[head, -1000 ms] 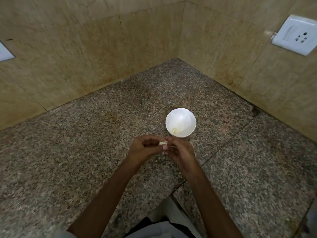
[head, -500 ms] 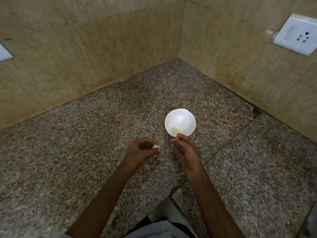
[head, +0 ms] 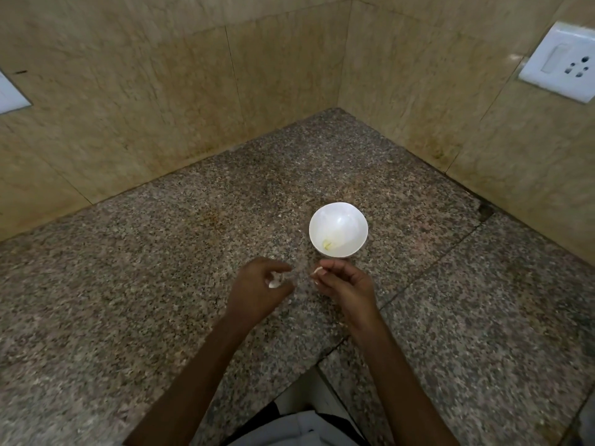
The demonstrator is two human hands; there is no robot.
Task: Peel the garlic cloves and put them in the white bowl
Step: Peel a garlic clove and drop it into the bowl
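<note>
**Clove in left hand, scrap in right**

The garlic clove (head: 274,283) is sitting inside the curled fingers of the left hand (head: 259,286), slightly blurred, above the granite counter (head: 128,284). The right hand (head: 346,283) is pinching a small pale scrap (head: 318,270) at its fingertips; cannot tell whether it is skin or a clove piece. The hands are hovering apart with a gap between them. The white bowl (head: 349,220) is standing just beyond the right hand, holding one yellowish peeled clove (head: 328,244).

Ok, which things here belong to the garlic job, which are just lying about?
Job: small round white bowl, pale peeled clove inside it, left hand holding white garlic piece, right hand pinching pale scrap.
Around: white wall socket, speckled granite counter.
</note>
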